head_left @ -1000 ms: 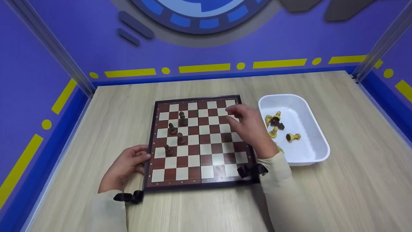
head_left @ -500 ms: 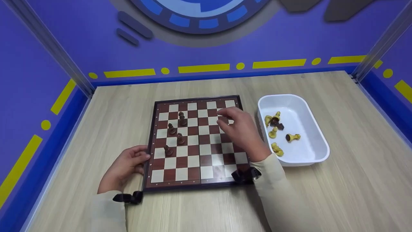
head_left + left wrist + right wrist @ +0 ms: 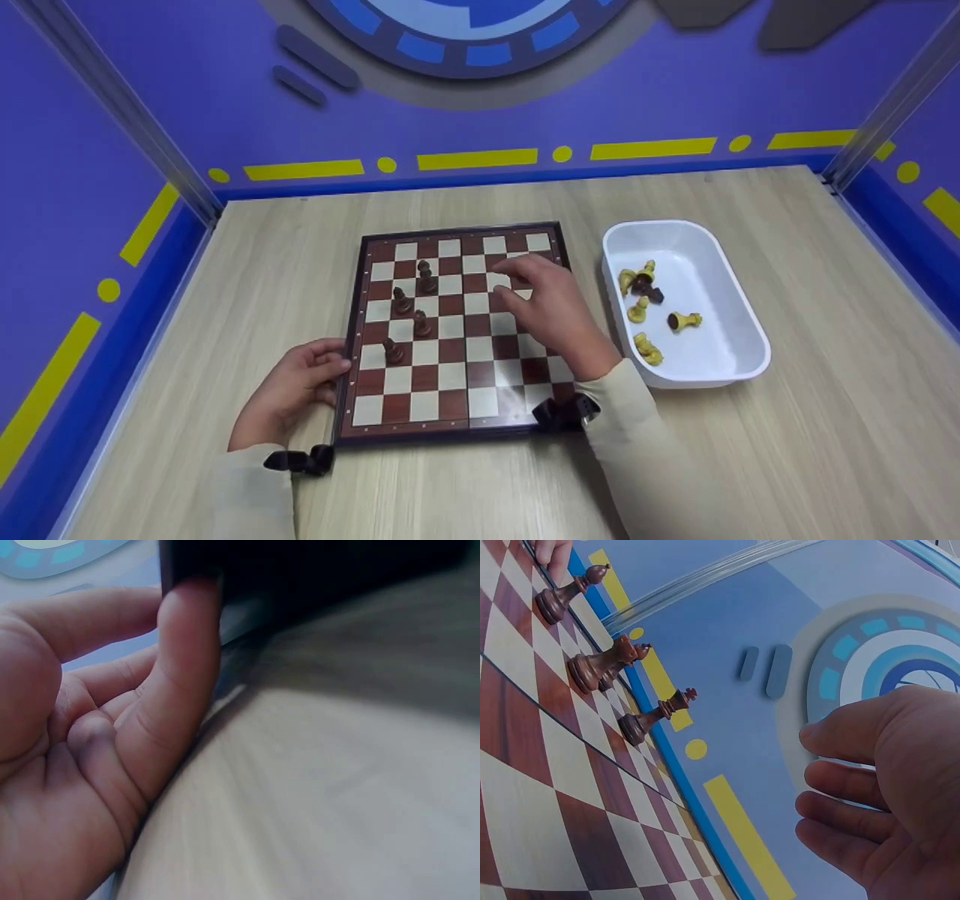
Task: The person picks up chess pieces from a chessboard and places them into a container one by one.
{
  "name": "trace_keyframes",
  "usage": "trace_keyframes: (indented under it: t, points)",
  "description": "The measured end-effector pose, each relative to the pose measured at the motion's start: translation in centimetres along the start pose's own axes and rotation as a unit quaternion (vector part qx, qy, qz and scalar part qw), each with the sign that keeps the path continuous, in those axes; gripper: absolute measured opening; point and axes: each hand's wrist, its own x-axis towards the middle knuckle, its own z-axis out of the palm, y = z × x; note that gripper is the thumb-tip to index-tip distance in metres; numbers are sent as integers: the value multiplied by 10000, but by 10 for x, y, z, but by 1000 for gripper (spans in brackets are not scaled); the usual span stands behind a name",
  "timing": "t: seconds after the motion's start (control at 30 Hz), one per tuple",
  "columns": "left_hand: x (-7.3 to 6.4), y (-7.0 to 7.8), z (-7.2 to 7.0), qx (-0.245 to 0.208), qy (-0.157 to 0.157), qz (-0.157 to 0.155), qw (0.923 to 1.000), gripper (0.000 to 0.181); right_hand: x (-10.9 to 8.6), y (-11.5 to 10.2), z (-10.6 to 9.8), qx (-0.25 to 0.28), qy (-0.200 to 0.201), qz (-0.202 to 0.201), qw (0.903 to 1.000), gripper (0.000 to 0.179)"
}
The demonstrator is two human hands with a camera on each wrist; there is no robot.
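In the head view the brown and cream chessboard lies on the table, with several dark chess pieces standing on its left half. Among these are a king and a bishop in the right wrist view. My left hand holds the board's left edge, its fingers right at the black frame; the left wrist view shows a fingertip against that dark edge. Over the board's right half hovers my right hand, thumb and fingers loosely bent and apart, with nothing between them.
Right of the board stands a white plastic tub. Several pale yellow chess pieces, including a lying one, and a dark piece lie in it. Purple and blue panels wall in the table's back and sides.
My right hand has drifted left and slightly nearer over the board, uncovering yellow pieces in the tub. The left hand and the dark pieces stay where they were.
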Motion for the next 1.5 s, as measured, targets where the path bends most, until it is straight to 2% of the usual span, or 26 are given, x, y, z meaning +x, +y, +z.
trace_keyframes:
  t: [0.27, 0.5, 0.7, 1.17, 1.33, 1.5]
  points:
    - [-3, -3, 2, -50, -103, 41, 9999, 52, 6, -11, 12, 12, -205, 11, 9998, 22]
    - [0, 0, 0, -82, -129, 77, 9999, 51, 15, -20, 24, 305, -235, 103, 9992, 21]
    - [0, -2, 1, -82, -167, 108, 9998, 49, 15, -22, 35, 441, -296, 120, 9985, 21]
    - [1, 0, -3, -38, -112, 114, 9999, 50, 14, -25, 63, 501, -843, 117, 9951, 24]
    - [2, -1, -1, 0, -120, 139, 9998, 49, 12, -27, 72, 261, -1009, 79, 9945, 23]
    - [3, 0, -2, -32, -135, 168, 9998, 49, 11, -29, 79, 301, -1206, 67, 9922, 27]
